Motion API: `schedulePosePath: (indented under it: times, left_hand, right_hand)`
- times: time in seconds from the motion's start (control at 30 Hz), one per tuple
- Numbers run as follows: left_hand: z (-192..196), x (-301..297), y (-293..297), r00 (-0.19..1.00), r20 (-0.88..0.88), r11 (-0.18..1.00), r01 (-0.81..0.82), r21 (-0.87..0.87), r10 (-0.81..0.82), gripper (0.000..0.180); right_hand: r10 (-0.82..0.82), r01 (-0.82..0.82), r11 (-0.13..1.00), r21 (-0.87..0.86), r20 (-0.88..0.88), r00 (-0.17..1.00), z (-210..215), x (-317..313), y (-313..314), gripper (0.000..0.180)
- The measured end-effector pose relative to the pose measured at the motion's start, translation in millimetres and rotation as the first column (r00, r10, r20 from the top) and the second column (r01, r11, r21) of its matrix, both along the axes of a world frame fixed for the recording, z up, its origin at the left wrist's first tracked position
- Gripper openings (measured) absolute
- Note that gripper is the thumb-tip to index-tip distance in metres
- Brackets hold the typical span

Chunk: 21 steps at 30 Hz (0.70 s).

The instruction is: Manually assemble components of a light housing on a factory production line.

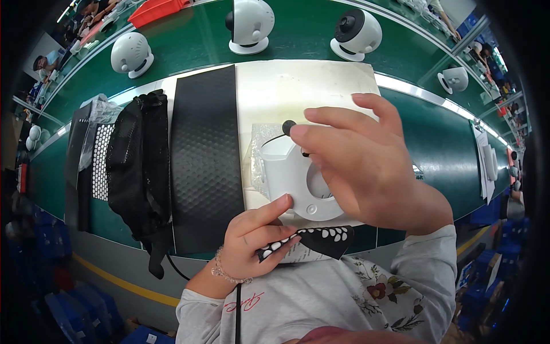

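Observation:
A white plastic housing (pixel 281 172) with a round opening lies on the pale work mat in front of me. My right hand (pixel 366 160) is over its right side and hides part of it. A small black round piece (pixel 289 127) sits at a fingertip of this hand, above the housing's far edge; the thumb's grip is mostly hidden, while the other fingers stand spread. My left hand (pixel 258 232) holds a black sheet with white oval pads (pixel 329 234) at the near edge. Its index finger touches the housing's lower left side.
Several white rounded camera-like devices (pixel 252 26) stand along the far green bench. A black textured mat (pixel 206 155) lies left of the work mat (pixel 321 86), beside a black fabric bundle (pixel 134 172) and a white-dotted sheet (pixel 102 163). Papers (pixel 484 160) lie at far right; a red tray (pixel 157 10) at far left.

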State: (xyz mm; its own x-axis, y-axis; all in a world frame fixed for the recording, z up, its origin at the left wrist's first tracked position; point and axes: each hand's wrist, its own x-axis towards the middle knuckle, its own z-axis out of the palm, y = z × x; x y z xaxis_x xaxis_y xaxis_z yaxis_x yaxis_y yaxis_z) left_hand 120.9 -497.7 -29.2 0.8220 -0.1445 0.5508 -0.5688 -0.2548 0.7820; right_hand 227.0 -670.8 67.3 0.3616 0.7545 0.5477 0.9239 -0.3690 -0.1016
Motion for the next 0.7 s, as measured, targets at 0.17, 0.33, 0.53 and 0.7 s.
schedulePosePath:
  times: [0.17, 0.33, 0.53, 0.7]
  left_hand:
    - [1.8, 0.6, -1.1, 1.0, -0.006, 1.0, 0.011, 0.007, -0.011, 0.021]
    - [-1.3, 0.2, -0.6, 1.0, 0.011, 1.0, -0.009, 0.0, 0.009, 0.02]
    - [0.9, 2.0, -2.6, 1.0, 0.0, 1.0, -0.005, -0.013, 0.005, 0.02]
    - [-0.1, 1.3, -3.6, 1.0, 0.01, 1.0, 0.0, -0.027, 0.0, 0.02]
  right_hand:
    - [-0.098, 0.116, 0.987, -0.113, 0.153, 0.983, 3.9, -19.5, -0.5, 0.037]
    - [-0.115, 0.136, 0.965, -0.226, 0.102, 0.988, 10.7, -22.8, -6.4, 0.026]
    - [-0.018, 0.008, 1.0, -0.027, -0.39, 0.921, -14.8, -32.8, -14.6, 0.005]
    - [-0.086, 0.052, 0.994, -0.098, -0.377, 0.922, -15.5, -40.4, -12.8, 0.006]
